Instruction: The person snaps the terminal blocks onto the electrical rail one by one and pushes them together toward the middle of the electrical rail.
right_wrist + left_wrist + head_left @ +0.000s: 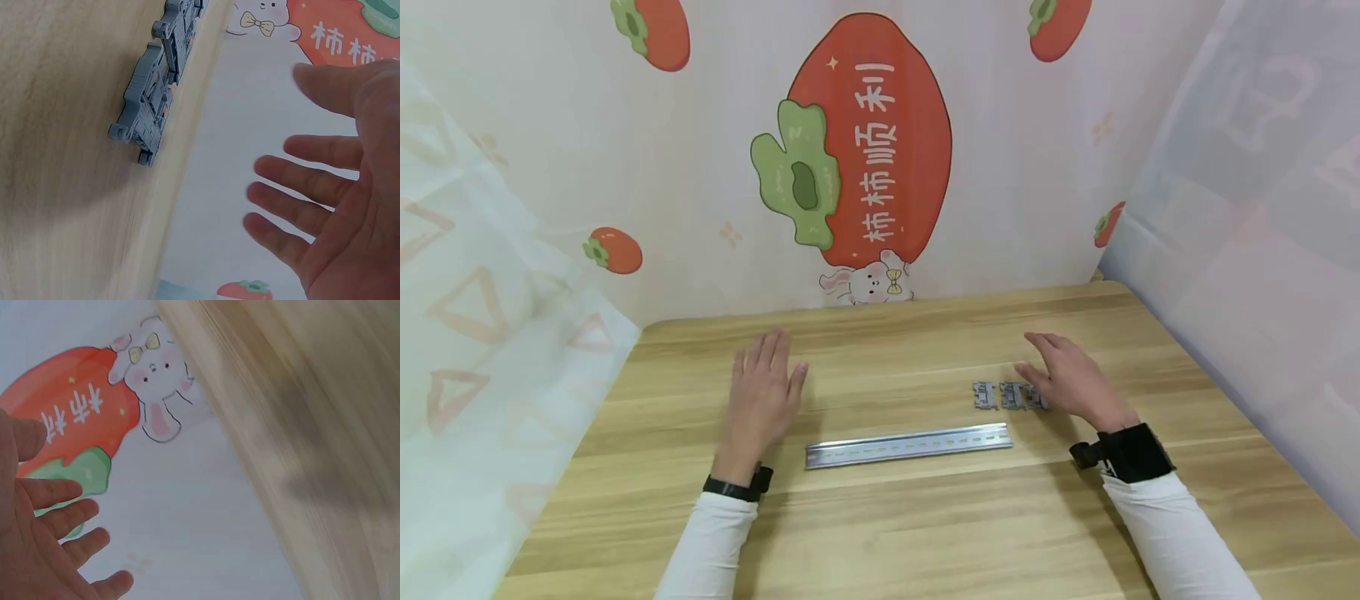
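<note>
Head cam is showing the slotted metal rail [908, 447] lying on the wood-grain table [887, 533] between the hands, a bit closer to the person. Left hand [763, 398] is hanging near the rail's left end, fingers stretched out, empty. Right hand [1075, 380], also empty, fingers loosely extended, is partly blocking the rightmost of three gray clips [1012, 396]; right wrist cam's showing them untouched.

The rail [910, 446] reads silver on my feed with a line of pale dashes, the small blocks [1012, 396] are grey, and the table [880, 533] shows streaked tan wood grain. I see white cloth [700, 167] printed with orange-red persimmons [921, 150], green calyxes [801, 142], white lettering [880, 150] and a pink-eared rabbit [871, 285]; the sleeves [711, 533] are white, the wrist straps [1138, 454] black.
</note>
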{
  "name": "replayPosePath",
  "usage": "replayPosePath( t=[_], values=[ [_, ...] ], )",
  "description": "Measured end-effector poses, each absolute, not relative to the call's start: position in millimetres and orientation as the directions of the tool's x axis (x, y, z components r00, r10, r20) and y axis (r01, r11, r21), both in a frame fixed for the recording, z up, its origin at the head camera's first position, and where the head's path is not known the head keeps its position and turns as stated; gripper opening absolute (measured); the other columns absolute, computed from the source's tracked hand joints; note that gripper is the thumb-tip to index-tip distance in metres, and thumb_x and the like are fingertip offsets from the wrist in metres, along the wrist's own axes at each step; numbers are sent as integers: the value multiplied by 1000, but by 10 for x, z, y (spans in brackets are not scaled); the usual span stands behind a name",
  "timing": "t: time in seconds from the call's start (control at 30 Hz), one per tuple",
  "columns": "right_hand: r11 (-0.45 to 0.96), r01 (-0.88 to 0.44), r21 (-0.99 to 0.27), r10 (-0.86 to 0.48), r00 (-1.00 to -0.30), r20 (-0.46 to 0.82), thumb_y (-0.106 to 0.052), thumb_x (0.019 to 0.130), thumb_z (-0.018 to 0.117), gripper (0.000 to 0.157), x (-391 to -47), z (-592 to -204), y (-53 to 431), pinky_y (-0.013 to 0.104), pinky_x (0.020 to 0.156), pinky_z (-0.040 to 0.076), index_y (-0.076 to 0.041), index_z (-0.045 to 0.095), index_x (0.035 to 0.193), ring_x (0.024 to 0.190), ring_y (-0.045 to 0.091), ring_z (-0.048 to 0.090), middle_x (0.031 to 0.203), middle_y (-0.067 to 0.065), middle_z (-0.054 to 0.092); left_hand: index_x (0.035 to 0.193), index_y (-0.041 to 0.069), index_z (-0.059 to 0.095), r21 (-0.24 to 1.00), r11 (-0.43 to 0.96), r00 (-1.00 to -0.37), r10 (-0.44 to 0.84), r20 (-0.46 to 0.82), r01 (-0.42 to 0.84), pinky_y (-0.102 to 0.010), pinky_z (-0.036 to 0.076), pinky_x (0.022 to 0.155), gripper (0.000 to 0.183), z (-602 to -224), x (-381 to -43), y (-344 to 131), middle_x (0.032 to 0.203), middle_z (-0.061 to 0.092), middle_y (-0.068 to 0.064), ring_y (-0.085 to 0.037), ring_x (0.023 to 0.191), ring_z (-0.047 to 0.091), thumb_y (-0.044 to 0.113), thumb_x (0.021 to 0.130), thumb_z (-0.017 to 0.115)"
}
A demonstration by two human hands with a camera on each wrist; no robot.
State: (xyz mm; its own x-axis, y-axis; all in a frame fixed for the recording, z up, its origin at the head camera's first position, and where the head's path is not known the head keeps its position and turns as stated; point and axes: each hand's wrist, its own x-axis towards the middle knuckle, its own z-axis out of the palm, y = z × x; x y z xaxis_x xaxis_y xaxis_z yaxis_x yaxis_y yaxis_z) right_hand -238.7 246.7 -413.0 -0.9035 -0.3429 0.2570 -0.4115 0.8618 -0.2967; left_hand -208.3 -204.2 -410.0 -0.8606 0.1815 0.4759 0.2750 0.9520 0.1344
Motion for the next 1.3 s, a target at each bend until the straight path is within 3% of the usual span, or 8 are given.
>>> replayPosePath(
  t=[0.2,0.47,0.6,0.8,1.03,1.3],
  values=[
    [860,-405,-310,-376,-914,151,-35,85,62,65,-2374,-4131,2489,53,92,34,0,39,135,117,44,42,129,27,46,132,6,46,151,930,-860,236,453,335,-52,29,96,51,-4082,-2030,-1837,132,45,-14,-33,122,39,42,97,38],
    [872,-369,-322,-403,-914,-44,-34,74,73,79,-2333,-4116,2501,53,93,33,1,38,136,119,46,39,132,29,42,123,11,57,216,851,-859,404,313,479,-40,40,85,47,-4079,-1962,-1590,112,58,-6,-24,102,52,43,89,54],
    [870,-365,-331,-408,-911,-67,-30,74,74,79,-2326,-4121,2492,52,92,34,1,38,136,117,45,41,127,26,46,121,11,58,266,796,-839,504,203,543,-35,42,81,49,-4096,-1912,-1476,106,60,-4,-18,96,54,45,85,58],
    [857,-399,-325,-439,-896,-58,-24,73,75,75,-2335,-4139,2489,48,88,38,4,40,133,107,37,50,115,19,55,124,14,56,293,765,-810,584,61,574,-33,41,82,56,-4141,-1808,-1302,113,56,0,-14,96,51,50,81,61],
    [849,-399,-347,-439,-897,-43,-11,72,74,75,-2328,-4143,2491,46,85,40,6,36,134,101,34,53,108,17,58,122,18,59,294,739,-782,622,46,606,-25,38,69,50,-4215,-1715,-1155,103,53,2,-9,82,45,45,80,66],
    [858,-391,-334,-422,-906,-24,-12,71,75,75,-2330,-4119,2505,44,81,42,4,38,133,94,30,55,103,16,59,118,20,62,232,765,-790,612,28,601,-28,38,74,39,-4263,-1706,-1083,101,51,5,-11,89,44,37,83,65]
  ],
)
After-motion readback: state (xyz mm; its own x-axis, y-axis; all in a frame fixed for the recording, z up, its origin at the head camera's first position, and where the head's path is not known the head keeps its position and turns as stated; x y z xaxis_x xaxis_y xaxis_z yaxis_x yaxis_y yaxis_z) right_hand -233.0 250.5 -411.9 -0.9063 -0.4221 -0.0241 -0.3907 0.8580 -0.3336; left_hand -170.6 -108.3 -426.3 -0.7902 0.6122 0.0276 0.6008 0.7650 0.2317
